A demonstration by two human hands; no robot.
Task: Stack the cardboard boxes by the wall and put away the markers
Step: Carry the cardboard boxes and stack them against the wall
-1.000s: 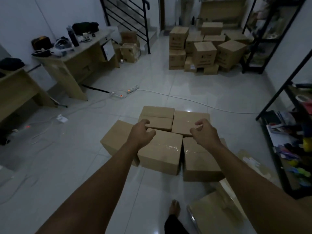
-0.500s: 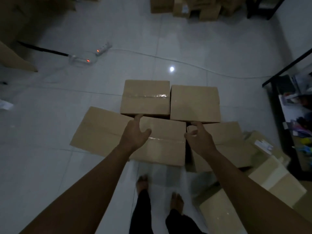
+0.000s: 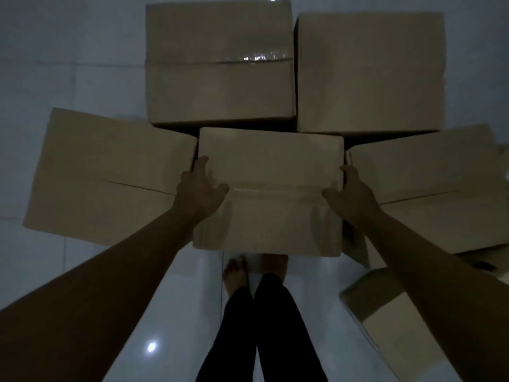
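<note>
At frame centre, the left hand (image 3: 199,190) and right hand (image 3: 351,195) grasp the middle box (image 3: 271,172) by its sides. Four more boxes (image 3: 220,86) surround it.

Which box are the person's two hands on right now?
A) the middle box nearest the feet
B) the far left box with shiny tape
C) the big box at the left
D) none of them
A: the left hand and right hand grip opposite sides of the middle box, just above the bare feet.

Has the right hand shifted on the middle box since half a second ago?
Yes. The right hand has gone from the far right corner of the middle box to its right edge, nearer the tape seam.
</note>
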